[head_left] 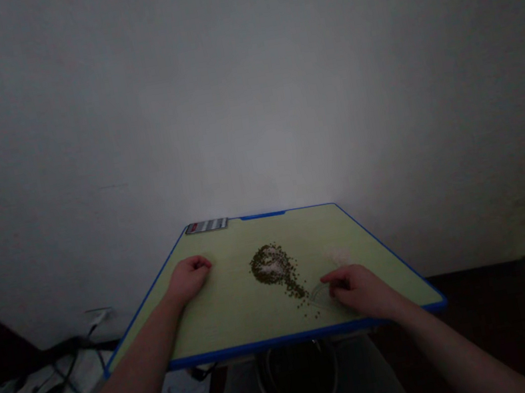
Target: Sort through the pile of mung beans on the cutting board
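A pile of small green-brown beans [262, 272], whitish in its middle, lies on the pale yellow tabletop [243, 318]; a trail of beans runs from it toward the near right. My left hand [190, 278] rests left of the pile, fingers curled in, nothing visible in them. Right of the trail, a clear round dish [321, 296], faint and see-through, stands or lies on the table. My right hand [354, 285] is at its right side, index finger and thumb bent around its edge; the exact contact is hard to see. Behind that hand is a faint whitish patch [338, 254].
A phone [207, 226] with a lit screen lies at the table's far left corner. Blue edging [288, 339] runs round the table, with a wall behind. Below the near edge a round dark pot [299, 379] sits between my legs. Cables [65, 373] lie at lower left.
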Demonstrator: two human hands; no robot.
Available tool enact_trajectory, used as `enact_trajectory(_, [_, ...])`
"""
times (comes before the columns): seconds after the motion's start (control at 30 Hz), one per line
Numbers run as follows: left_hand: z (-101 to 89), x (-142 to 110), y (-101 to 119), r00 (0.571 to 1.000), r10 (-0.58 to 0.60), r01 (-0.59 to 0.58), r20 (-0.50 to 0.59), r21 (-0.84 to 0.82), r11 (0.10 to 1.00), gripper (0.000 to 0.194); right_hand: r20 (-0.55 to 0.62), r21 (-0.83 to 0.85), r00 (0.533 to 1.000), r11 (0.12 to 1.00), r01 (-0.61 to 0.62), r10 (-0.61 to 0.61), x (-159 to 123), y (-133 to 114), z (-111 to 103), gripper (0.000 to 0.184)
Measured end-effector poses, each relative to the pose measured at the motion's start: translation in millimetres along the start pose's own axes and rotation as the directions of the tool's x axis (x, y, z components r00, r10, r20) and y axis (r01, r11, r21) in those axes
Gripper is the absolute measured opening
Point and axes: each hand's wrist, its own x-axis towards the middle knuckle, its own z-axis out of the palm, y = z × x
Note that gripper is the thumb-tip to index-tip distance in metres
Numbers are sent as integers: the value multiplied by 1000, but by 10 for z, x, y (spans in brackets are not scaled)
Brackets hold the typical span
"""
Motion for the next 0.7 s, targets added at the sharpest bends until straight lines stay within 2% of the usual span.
enact_trajectory(0.3, [-21,-33,61,999,-47,47,3,4,999,20,-2,-3,1000,1000,11,-11,69,-38,43,39])
enact_trajectory(0.5, [-27,-31,57,1000,-24,24,2,-2,1000,20,21,11,997,998,69,-70,95,-74,52,39])
enact_trajectory(0.7, [-24,-26,46,999,-32,32,11,-2,999,19,-3,-18,998,998,68,-68,113,-84,14,38])
